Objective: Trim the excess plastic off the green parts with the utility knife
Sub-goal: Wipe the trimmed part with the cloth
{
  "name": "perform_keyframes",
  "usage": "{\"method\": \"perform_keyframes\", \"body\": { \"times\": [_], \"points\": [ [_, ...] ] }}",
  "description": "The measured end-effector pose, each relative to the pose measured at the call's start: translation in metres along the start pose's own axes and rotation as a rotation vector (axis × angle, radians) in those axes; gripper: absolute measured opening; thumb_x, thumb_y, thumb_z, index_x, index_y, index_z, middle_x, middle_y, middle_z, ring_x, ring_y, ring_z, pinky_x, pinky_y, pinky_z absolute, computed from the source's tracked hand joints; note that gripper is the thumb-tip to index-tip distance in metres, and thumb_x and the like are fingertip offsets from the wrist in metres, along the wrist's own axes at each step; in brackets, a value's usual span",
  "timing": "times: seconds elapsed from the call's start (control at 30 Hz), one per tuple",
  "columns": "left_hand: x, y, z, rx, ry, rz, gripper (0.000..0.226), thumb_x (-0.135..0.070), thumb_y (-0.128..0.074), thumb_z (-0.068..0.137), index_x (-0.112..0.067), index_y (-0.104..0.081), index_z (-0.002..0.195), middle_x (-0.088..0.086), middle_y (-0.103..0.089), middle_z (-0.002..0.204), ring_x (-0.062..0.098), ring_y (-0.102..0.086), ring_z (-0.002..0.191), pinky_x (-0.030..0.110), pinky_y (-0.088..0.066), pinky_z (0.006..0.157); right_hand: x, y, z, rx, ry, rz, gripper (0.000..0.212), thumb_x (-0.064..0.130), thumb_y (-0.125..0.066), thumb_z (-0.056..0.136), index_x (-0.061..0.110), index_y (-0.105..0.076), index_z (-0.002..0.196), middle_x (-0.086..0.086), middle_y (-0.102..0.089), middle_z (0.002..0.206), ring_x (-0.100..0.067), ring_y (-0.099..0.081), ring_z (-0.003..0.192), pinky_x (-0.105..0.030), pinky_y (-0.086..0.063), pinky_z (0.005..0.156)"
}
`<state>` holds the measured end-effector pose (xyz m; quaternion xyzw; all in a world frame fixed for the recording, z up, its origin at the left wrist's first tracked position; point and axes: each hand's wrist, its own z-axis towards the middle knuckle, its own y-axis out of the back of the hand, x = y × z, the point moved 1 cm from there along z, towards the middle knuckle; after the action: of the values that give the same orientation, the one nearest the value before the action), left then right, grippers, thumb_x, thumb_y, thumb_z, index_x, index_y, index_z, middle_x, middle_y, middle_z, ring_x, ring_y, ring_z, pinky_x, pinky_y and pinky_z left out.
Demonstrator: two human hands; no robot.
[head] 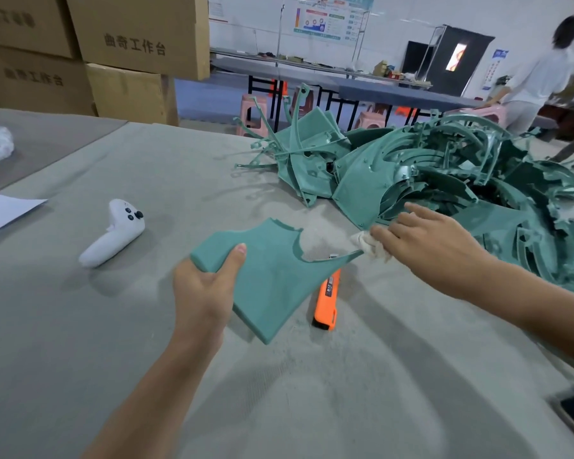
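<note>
On the grey-covered table (146,326), a heap of green plastic parts (428,180) fills the far right. Nearer, the left hand (203,286) grips one flat green part (269,270) by its corner, thumb clamped on top; the right hand (434,240) curls its fingers round a white rag (368,245) at the part's thin tip. The orange utility knife (325,306) lies on the table beneath, untouched.
</note>
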<state>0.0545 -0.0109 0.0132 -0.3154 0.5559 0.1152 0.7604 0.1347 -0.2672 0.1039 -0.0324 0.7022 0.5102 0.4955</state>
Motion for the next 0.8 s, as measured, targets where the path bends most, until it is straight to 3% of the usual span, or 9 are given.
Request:
{"method": "perform_keyframes", "body": {
  "times": [0.1, 0.17, 0.3, 0.33, 0.43, 0.53, 0.6, 0.67, 0.8],
  "points": [
    [0.002, 0.002, 0.001, -0.053, 0.003, 0.008, 0.023, -0.008, -0.072, 0.086, -0.024, -0.076, 0.069, -0.008, -0.075, 0.079, 0.006, -0.071, 0.073, 0.019, -0.054, 0.061, 0.005, 0.005, -0.002, -0.232, -0.031, 0.535, 0.070, -0.017, -0.050, 0.074, 0.017, -0.056, 0.135, 0.003, -0.071, 0.111, -0.017, -0.064, 0.105, -0.034, -0.023, 0.120],
    [0.004, -0.002, -0.001, -0.108, -0.004, 0.014, 0.026, -0.010, -0.073, 0.085, -0.028, -0.075, 0.066, -0.015, -0.074, 0.074, 0.000, -0.068, 0.068, 0.015, -0.051, 0.058, 0.020, 0.010, -0.009, -0.565, -0.174, 0.887, 0.069, -0.022, -0.055, 0.068, 0.017, -0.064, 0.125, 0.005, -0.072, 0.098, -0.010, -0.064, 0.083, -0.019, -0.047, 0.092],
    [0.006, -0.002, -0.002, -0.191, 0.085, -0.158, 0.017, -0.011, -0.071, 0.087, -0.024, -0.076, 0.076, -0.011, -0.075, 0.081, 0.003, -0.070, 0.076, 0.018, -0.053, 0.061, 0.055, 0.014, -0.010, -0.849, -0.536, 1.038, 0.031, 0.004, -0.052, 0.076, 0.011, -0.066, 0.103, 0.014, -0.055, 0.067, -0.005, -0.054, 0.064, -0.001, -0.035, 0.060],
    [0.005, -0.001, -0.001, -0.195, 0.135, -0.256, 0.011, -0.010, -0.070, 0.087, -0.020, -0.074, 0.084, -0.007, -0.076, 0.087, 0.007, -0.072, 0.082, 0.021, -0.055, 0.063, 0.061, 0.011, -0.006, -0.833, -0.702, 1.116, 0.013, 0.008, -0.057, 0.083, 0.007, -0.066, 0.092, 0.015, -0.051, 0.061, -0.012, -0.053, 0.062, -0.004, -0.034, 0.057],
    [0.004, -0.001, 0.002, -0.157, 0.232, -0.468, 0.011, -0.009, -0.064, 0.090, -0.017, -0.068, 0.098, -0.003, -0.076, 0.095, 0.011, -0.072, 0.086, 0.025, -0.056, 0.063, 0.085, 0.007, 0.009, -0.665, -1.071, 1.766, 0.022, 0.028, -0.056, 0.100, 0.011, -0.063, 0.089, 0.011, -0.064, 0.069, -0.010, -0.061, 0.064, -0.019, -0.047, 0.063],
    [0.003, -0.006, -0.001, -0.117, 0.260, -0.498, 0.013, -0.011, -0.063, 0.090, -0.015, -0.067, 0.102, -0.001, -0.076, 0.098, 0.013, -0.072, 0.087, 0.026, -0.057, 0.064, 0.114, 0.031, 0.033, -0.453, -0.850, 2.643, 0.047, 0.049, -0.051, 0.091, 0.012, -0.063, 0.118, -0.006, -0.073, 0.105, -0.018, -0.072, 0.090, -0.034, -0.059, 0.073],
    [0.004, -0.007, -0.003, -0.106, 0.245, -0.462, 0.021, -0.017, -0.066, 0.086, -0.013, -0.067, 0.107, 0.003, -0.075, 0.104, 0.016, -0.071, 0.092, 0.028, -0.058, 0.068, 0.129, 0.046, 0.045, -0.407, -0.749, 2.797, 0.048, 0.046, -0.056, 0.090, 0.012, -0.063, 0.124, -0.012, -0.071, 0.110, -0.019, -0.074, 0.088, -0.037, -0.061, 0.071],
    [0.003, -0.004, -0.003, -0.112, 0.222, -0.434, 0.020, -0.020, -0.067, 0.087, -0.015, -0.068, 0.106, 0.003, -0.074, 0.106, 0.017, -0.071, 0.095, 0.029, -0.058, 0.069, 0.141, 0.054, 0.056, -0.423, -0.729, 2.816, 0.029, 0.025, -0.060, 0.096, 0.011, -0.062, 0.121, -0.012, -0.070, 0.116, -0.026, -0.072, 0.100, -0.050, -0.058, 0.086],
    [0.001, 0.000, 0.000, -0.071, 0.245, -0.353, 0.011, -0.023, -0.064, 0.091, -0.020, -0.071, 0.098, 0.001, -0.075, 0.104, 0.017, -0.071, 0.096, 0.033, -0.056, 0.075, 0.152, 0.056, 0.059, -0.428, -0.661, 2.981, 0.025, 0.016, -0.056, 0.098, 0.009, -0.062, 0.121, -0.011, -0.072, 0.116, -0.028, -0.069, 0.108, -0.048, -0.055, 0.092]
  ]
}}
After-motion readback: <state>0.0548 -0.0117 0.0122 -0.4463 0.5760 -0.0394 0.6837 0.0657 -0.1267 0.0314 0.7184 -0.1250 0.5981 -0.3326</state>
